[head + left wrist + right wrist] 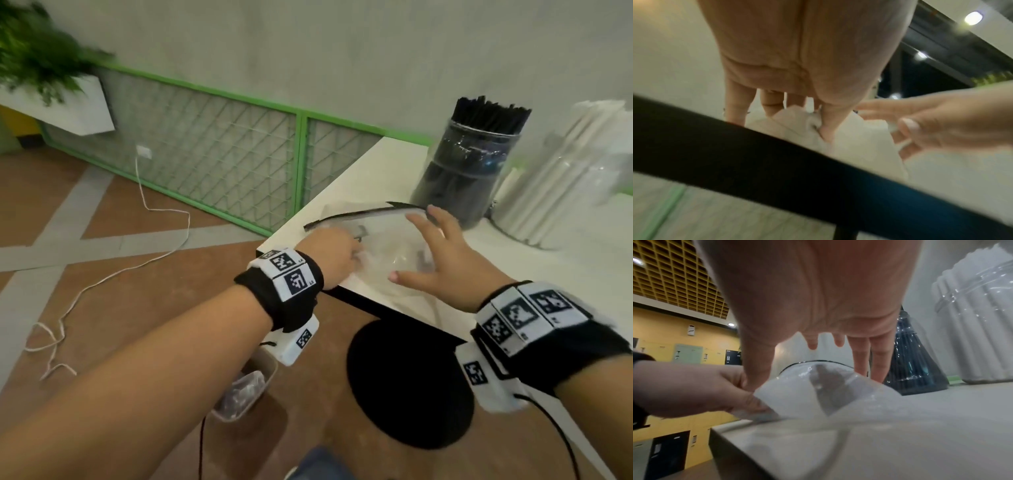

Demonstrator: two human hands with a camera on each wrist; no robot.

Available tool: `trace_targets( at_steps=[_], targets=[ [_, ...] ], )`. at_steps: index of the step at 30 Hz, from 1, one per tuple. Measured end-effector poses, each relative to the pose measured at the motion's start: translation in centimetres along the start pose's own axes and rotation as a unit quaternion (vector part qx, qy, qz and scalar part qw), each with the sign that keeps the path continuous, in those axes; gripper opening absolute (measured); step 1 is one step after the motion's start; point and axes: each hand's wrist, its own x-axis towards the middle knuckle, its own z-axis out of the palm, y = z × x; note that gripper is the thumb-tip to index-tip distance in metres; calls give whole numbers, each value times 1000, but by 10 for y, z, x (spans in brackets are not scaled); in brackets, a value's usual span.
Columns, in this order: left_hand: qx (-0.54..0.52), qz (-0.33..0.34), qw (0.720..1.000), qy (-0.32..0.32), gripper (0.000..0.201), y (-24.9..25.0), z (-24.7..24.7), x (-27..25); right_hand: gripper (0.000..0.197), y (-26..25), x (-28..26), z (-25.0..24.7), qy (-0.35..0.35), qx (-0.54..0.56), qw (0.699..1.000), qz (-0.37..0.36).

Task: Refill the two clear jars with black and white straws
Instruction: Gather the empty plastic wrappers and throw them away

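Lying at frame centre, an emptied clear bag [373, 240] is pinched by the left hand [337, 248], presumably for removal; the right hand [435, 260] hovers spread, both jars appearing full.

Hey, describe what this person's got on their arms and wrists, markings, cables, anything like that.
Both forearms are bare, no sleeves. The left hand and right hand wear no gloves. Each wrist carries a black band covered with white tiles printed with black square code markers, plus a white box underneath. A thin black cable trails from the right unit.
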Motion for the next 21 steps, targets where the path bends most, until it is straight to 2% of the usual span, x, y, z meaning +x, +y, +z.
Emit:
trace_targets(
  at_steps=[1, 2, 3, 4, 6, 7, 8, 9, 11, 12, 13, 15, 16, 18, 21],
  targets=[
    [-48, 3, 999, 20, 32, 0, 0, -1, 106, -3, -1, -3, -3, -1, 1000, 6],
    [-153, -10, 987, 41, 33, 1, -2, -4, 115, -1, 1, -2, 1, 7, 1000, 9],
    [-293, -24, 954, 65, 26, 5, -5, -6, 122, -2, 3, -3, 6, 24, 1000, 10],
    [-436, -37, 896, 68, 18, 12, -11, -10, 127, -3, 5, -4, 17, 59, 998, -1],
    [-672, -68, 736, 41, 27, 26, -15, -16, 126, -7, 11, -3, 23, 150, 988, -27],
    [-731, -74, 678, 39, 31, 31, -16, -17, 119, -10, 10, -5, 27, 198, 979, -31],
    [-752, -73, 653, 42, 33, 36, -18, -19, 108, -14, 8, -6, 37, 238, 970, -31],
    [-744, -78, 661, 63, 35, 38, -17, -18, 93, -17, 6, -7, 60, 258, 964, -32],
    [-700, -91, 699, 112, 39, 40, -16, -14, 62, -23, 2, -11, 124, 277, 952, -36],
    [-686, -99, 709, 130, 45, 40, -15, -14, 51, -24, 1, -10, 149, 285, 946, -47],
    [-683, -105, 710, 136, 55, 37, -12, -11, 42, -29, -3, -9, 164, 290, 941, -65],
    [-724, -68, 678, 101, 76, 39, -6, -11, 23, -42, -6, -5, 167, 270, 944, -94],
    [-744, -57, 660, 89, 81, 40, -4, -12, 15, -50, -6, -1, 161, 249, 949, -107],
    [-756, -73, 642, 102, 82, 31, -2, -13, 17, -62, -6, 3, 128, 232, 956, -129],
    [-756, -86, 633, 143, 84, 6, -5, -23, 44, -72, -9, 5, 41, 265, 952, -146]
  ],
)
